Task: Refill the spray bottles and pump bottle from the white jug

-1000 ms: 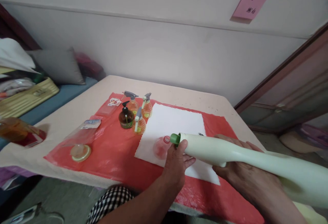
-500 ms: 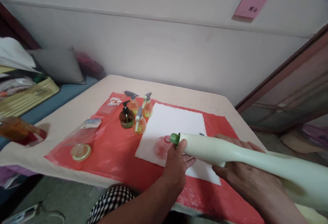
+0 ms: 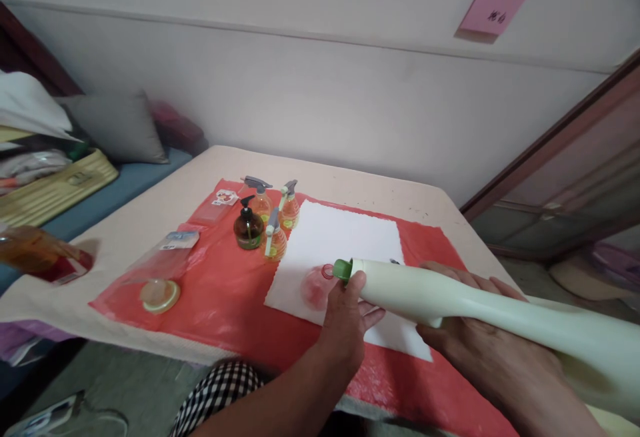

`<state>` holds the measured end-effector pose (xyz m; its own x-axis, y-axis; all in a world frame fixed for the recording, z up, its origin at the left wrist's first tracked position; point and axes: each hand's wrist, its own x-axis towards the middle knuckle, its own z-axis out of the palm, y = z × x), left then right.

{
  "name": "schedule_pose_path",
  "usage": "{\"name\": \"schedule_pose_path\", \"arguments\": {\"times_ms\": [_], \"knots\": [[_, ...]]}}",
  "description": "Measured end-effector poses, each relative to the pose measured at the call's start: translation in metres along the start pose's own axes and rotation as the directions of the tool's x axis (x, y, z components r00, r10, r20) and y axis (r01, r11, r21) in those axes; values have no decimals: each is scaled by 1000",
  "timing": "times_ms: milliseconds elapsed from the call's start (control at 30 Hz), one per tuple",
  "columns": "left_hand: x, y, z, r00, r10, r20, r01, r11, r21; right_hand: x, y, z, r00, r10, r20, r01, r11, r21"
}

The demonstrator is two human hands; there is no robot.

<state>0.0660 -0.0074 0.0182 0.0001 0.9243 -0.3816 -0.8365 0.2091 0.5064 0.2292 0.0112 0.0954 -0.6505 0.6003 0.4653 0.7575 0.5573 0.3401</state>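
A large pale green plastic jug [image 3: 400, 284] is tipped on its side, its neck pointing left over the table. My left hand [image 3: 345, 317] grips the neck from below, thumb by the mouth and some fingers stretched out underneath. At the mouth sits a green cap or spout [image 3: 343, 269]; which one I cannot tell. Around the handle part, my right hand [image 3: 480, 337] is closed, partly hidden by the jug. Just left of the mouth, a clear round bottle [image 3: 316, 288] with a red-ringed neck rests on a white sheet [image 3: 345, 230].
Three spray bottles [image 3: 273, 242] with grey triggers stand beside a brown pump bottle [image 3: 249, 227] on red plastic [image 3: 220, 310]. Nearer left lie a clear bag [image 3: 165, 260] and a round lid [image 3: 160, 297]. At the left edge is an amber-filled bottle [image 3: 40, 254].
The view has shifted very slightly. Both hands keep the same hold on the jug, and nothing on the table has visibly moved.
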Motion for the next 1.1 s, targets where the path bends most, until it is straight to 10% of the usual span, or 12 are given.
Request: {"name": "schedule_pose_path", "arguments": {"times_ms": [1100], "knots": [[-5, 3, 3, 1000, -7, 8, 7, 1000, -8, -2, 0, -3, 994, -89, 63, 98, 982, -160]]}}
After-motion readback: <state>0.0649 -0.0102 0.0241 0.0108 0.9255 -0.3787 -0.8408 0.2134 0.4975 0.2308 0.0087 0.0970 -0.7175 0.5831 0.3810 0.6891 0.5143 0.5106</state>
